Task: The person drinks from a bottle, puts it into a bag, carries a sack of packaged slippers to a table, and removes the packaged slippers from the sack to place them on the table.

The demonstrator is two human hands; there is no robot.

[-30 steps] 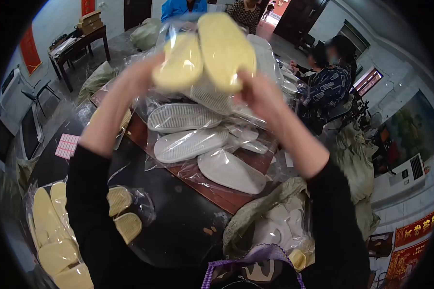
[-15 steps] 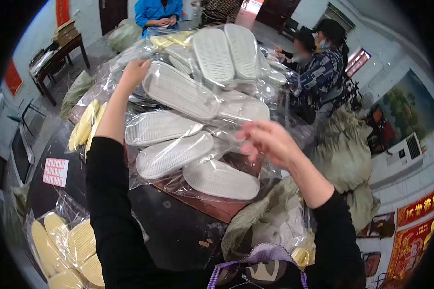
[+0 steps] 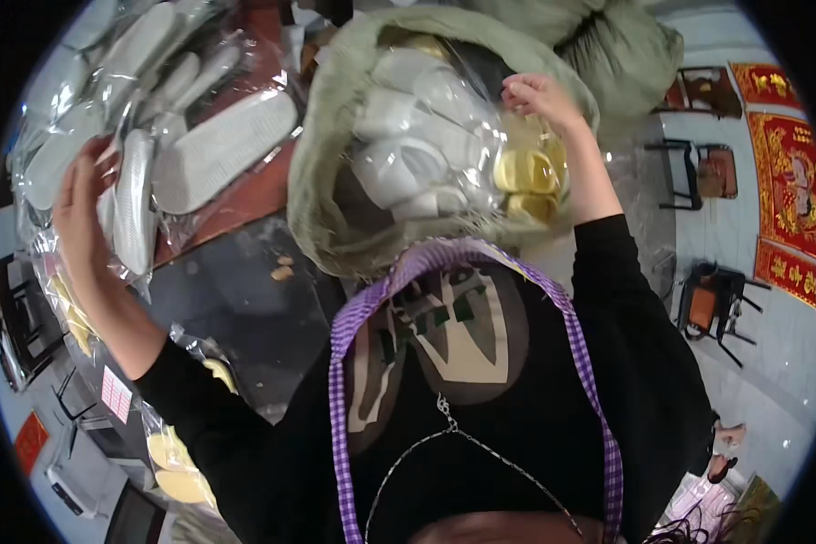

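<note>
My left hand (image 3: 83,204) is at the left, its fingers curled at the edge of a clear plastic bag of white slippers (image 3: 136,201), one of them tilted on its side. More bagged white slippers, such as one ribbed slipper (image 3: 231,150), lie around it. My right hand (image 3: 544,102) is over the mouth of a green woven sack (image 3: 322,172), with its fingers bent together; what they pinch cannot be made out. Inside the sack are bagged white slippers (image 3: 399,168) and, just below my right hand, bagged yellow slippers (image 3: 526,172).
The sack stands against the edge of a dark table (image 3: 236,299) with a red-brown board (image 3: 267,54) on it. Bagged yellow slippers (image 3: 181,467) and a printed label sheet (image 3: 116,394) lie at the lower left. Another stuffed sack (image 3: 621,54) stands behind, and stools (image 3: 712,172) line the right.
My view has swung down and to the right, onto the sack. My right hand has moved from beside the slipper pile to over the sack; my left hand is now lower, at the pile's side.
</note>
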